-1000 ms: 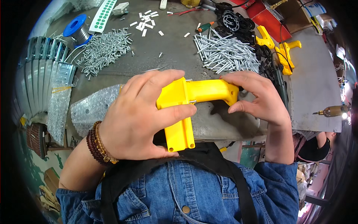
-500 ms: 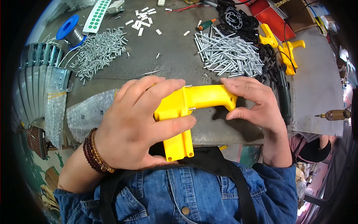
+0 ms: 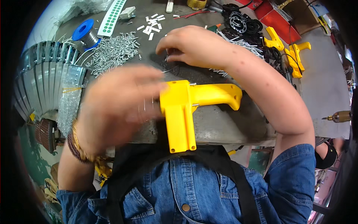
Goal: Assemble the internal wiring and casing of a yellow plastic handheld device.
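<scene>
A yellow plastic tool housing [image 3: 179,119] with a curved handle [image 3: 218,95] lies at the table's front edge, two metal screws or bolts protruding near the handle's base. My left hand [image 3: 119,108], smeared by motion, is at the housing's left side; whether it touches is unclear. Beyond the housing, my right hand [image 3: 190,44] reaches across the table, its fingers curled down together. A small bright bit shows at those fingertips, too small to make out. Its forearm passes above the handle and partly covers a pile of long bolts [image 3: 246,46].
Short screws [image 3: 112,52] are heaped at the left, beside a blue solder spool [image 3: 85,31]. White pieces [image 3: 152,27] lie scattered farther back. Metal blades [image 3: 44,78] fan out at the left edge. More yellow housings [image 3: 296,56] and a brass-coloured driver [image 3: 337,116] are at right.
My right hand has let go of the handle and moved forward and left over the table. My left hand has come off the housing's top toward the left. The housing has shifted slightly.
</scene>
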The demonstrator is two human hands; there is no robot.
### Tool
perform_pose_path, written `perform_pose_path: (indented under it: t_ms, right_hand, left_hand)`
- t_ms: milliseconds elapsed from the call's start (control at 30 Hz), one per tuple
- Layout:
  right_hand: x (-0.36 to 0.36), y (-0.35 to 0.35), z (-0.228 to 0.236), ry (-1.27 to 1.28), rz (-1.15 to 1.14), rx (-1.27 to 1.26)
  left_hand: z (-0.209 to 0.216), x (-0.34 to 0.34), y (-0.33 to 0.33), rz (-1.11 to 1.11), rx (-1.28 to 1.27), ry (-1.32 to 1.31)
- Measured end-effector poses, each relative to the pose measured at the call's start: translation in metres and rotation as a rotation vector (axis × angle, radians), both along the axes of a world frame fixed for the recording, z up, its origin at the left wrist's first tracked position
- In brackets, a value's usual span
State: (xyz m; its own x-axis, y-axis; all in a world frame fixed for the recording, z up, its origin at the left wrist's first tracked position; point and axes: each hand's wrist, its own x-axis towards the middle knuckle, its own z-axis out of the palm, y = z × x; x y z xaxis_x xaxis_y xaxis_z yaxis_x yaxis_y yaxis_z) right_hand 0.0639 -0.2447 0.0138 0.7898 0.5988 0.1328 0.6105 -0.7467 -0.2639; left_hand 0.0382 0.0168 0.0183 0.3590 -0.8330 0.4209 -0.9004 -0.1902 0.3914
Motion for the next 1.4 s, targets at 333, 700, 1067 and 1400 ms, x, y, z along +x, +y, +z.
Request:
perform_pose_path:
  t_ms: [333,700,1067,1400]
  right_hand:
    - [-0.054,-0.018,0.050,0.129,-0.164,0.136]
    - [-0.139,-0.054,0.046,-0.004,-0.211,0.163]
    - [-0.135,-0.052,0.039,-0.123,-0.249,0.012]
    - [-0.182,-0.103,0.047,-0.126,-0.682,0.524]
  left_hand:
    - [-0.017,0.087,-0.013,0.168,0.278,-0.299]
    - [0.006,0.020,-0.040,0.104,0.133,0.696]
    - [-0.003,0.023,-0.043,0.125,0.093,0.923]
    - [-0.003,0.002,-0.075,-0.042,-0.020,0.133]
